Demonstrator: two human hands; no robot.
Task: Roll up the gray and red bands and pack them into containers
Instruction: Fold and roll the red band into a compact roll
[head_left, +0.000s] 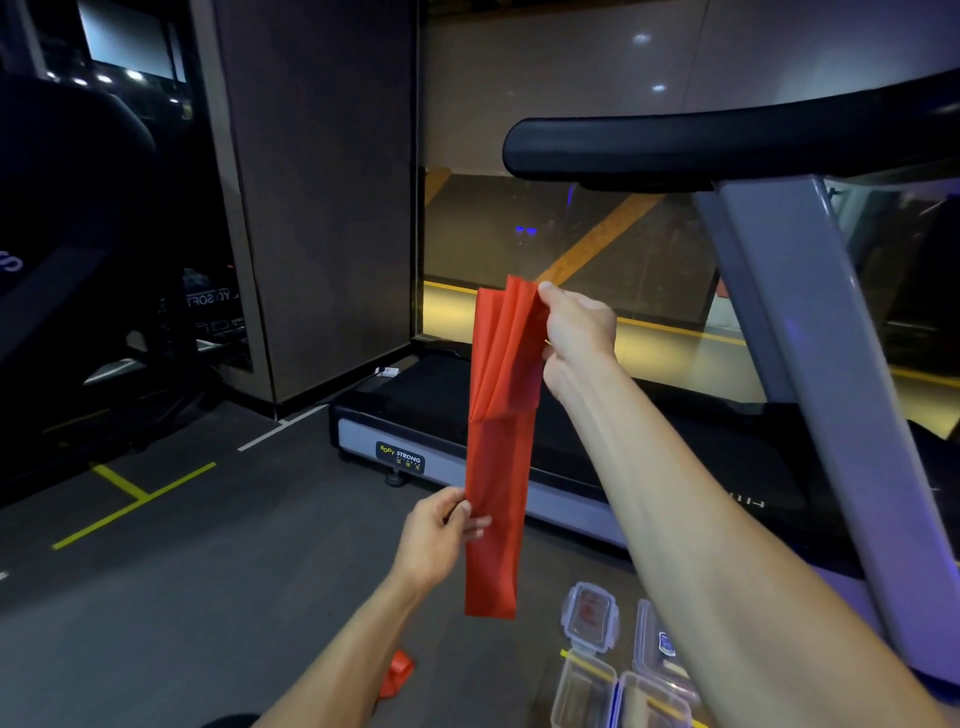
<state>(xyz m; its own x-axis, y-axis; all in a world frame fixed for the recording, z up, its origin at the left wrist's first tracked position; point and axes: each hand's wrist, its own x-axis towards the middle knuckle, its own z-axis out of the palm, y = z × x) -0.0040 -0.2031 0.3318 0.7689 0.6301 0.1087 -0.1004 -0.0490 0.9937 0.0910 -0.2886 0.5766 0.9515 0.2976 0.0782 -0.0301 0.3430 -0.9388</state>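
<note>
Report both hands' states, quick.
Left hand: pinches the red band low down.
Right hand: grips the band's folded top.

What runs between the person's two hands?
In the head view, a red band hangs in a long strip between them: the right hand pinches its gathered top, the left hand holds it lower down.

Gray floor (218, 597) — clear containers (589, 691), lids (590, 616), treadmill (519, 467).
</note>
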